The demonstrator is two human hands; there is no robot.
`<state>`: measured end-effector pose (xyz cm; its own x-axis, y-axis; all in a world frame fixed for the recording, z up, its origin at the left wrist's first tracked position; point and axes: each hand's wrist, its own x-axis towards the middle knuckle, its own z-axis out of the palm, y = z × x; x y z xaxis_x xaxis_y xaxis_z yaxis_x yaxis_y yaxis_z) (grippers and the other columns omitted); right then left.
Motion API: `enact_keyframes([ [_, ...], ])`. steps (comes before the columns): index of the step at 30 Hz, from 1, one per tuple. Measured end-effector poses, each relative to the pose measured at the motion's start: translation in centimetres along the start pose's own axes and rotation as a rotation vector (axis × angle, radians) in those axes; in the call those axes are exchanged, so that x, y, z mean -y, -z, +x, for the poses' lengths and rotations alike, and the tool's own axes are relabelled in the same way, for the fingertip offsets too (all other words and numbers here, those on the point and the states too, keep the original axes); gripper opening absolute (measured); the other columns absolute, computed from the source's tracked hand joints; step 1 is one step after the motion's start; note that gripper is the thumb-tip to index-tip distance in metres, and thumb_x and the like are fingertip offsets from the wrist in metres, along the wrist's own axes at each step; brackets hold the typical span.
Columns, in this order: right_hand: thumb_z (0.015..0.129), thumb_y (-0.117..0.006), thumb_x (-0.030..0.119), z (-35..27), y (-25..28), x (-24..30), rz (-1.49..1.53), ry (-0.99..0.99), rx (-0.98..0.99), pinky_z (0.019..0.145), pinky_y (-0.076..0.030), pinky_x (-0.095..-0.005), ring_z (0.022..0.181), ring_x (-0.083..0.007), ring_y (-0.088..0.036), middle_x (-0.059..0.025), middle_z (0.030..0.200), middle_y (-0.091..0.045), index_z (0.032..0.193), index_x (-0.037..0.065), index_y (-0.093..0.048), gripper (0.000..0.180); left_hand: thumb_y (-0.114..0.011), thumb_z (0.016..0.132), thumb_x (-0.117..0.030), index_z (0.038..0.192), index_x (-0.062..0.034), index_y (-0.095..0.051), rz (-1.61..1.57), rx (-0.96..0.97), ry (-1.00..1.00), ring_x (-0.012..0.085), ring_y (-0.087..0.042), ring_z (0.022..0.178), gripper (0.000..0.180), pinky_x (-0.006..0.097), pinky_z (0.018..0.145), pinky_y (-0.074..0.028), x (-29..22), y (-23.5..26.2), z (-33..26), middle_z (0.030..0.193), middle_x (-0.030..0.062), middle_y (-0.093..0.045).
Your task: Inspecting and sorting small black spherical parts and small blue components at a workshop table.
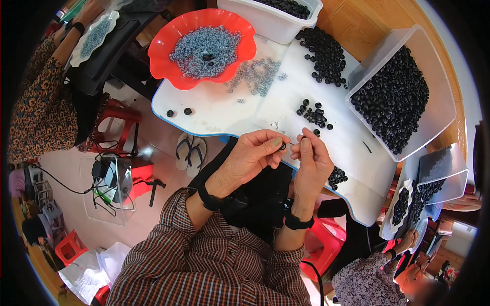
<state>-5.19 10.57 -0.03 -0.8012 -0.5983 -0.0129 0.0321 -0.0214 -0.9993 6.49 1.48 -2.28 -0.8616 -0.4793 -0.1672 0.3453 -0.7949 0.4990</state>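
My left hand (255, 152) is closed, thumb and fingers pinching a small black round part (282, 146) that looks like a ring or cap. Close beside it, my right hand (314, 158) is closed too, thumb against forefinger. A dark bit shows at its fingertips, too small to name. Both hands are over the near edge of the white table (240, 120). Just beyond them lies a small group of black round parts (314, 116). More black parts (337, 178) lie to the right of my right hand.
A red scalloped bowl (159, 48) holds small bluish clear pieces; similar pieces (258, 74) are scattered beside it. A tilted clear bin (434, 109) and a heap (324, 53) contain black parts. A white tub (265, 23) stands behind. Other people's arms (66, 48) work at left and lower right.
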Motion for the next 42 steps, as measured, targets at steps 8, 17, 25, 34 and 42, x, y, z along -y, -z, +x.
enact_keyframes([
  [8, 0.096, -0.058, 0.004, -1.1, 0.8, 0.4, 0.428, -0.092, 0.099, 0.061, -0.05, -0.0225, 0.073, -0.0126, -0.063, -0.0152, 0.1, -0.068, 0.115, -0.006, -0.063, 0.022, -0.058, 0.098, -0.017, 0.113, 0.0005, -0.065, -0.009, 0.008, -0.004, 0.0108, -0.059, 0.071, 0.024, 0.024, 0.064, -0.047, 0.2, -0.4, -0.1, 0.083, 0.004, -0.062],
  [17, 0.092, -0.065, 0.006, -1.9, 0.8, 0.0, 0.525, -0.088, 0.091, 0.064, -0.045, -0.0205, 0.073, -0.0099, -0.058, -0.0077, 0.095, -0.065, 0.11, -0.003, -0.065, 0.021, -0.058, 0.098, -0.016, 0.113, 0.0006, -0.065, -0.029, 0.002, 0.004, 0.0103, -0.059, 0.073, 0.023, 0.024, 0.065, -0.048, 0.3, -1.2, -0.2, 0.089, 0.0052, -0.064],
  [25, 0.089, -0.068, 0.003, -2.2, 0.7, -0.5, 0.482, -0.056, 0.105, 0.073, -0.044, -0.0228, 0.083, -0.0109, -0.053, -0.0055, 0.104, -0.059, 0.106, -0.003, -0.068, 0.018, -0.058, 0.098, -0.015, 0.114, 0.0006, -0.065, -0.04, 0.02, -0.02, 0.0108, -0.06, 0.074, 0.023, 0.025, 0.065, -0.049, 0.4, -1.5, -0.2, 0.09, 0.006, -0.065],
  [34, 0.09, -0.066, 0.002, -2.4, -0.2, -0.6, 0.481, -0.003, 0.138, 0.081, -0.045, -0.0259, 0.092, -0.013, -0.055, -0.0071, 0.105, -0.059, 0.108, -0.002, -0.068, 0.018, -0.056, 0.099, -0.013, 0.115, 0.001, -0.064, -0.063, 0.019, -0.041, 0.0117, -0.061, 0.073, 0.023, 0.026, 0.069, -0.052, 0.4, -1.5, -0.3, 0.089, 0.0059, -0.065],
  [42, 0.09, -0.066, 0.001, -2.4, -0.5, -0.7, 0.454, 0.009, 0.12, 0.083, -0.046, -0.0278, 0.093, -0.0142, -0.056, -0.0085, 0.108, -0.061, 0.108, -0.002, -0.068, 0.018, -0.056, 0.098, -0.012, 0.115, 0.0015, -0.064, -0.079, 0.008, -0.049, 0.0123, -0.061, 0.075, 0.023, 0.026, 0.072, -0.053, 0.4, -1.5, -0.2, 0.091, 0.0064, -0.065],
])
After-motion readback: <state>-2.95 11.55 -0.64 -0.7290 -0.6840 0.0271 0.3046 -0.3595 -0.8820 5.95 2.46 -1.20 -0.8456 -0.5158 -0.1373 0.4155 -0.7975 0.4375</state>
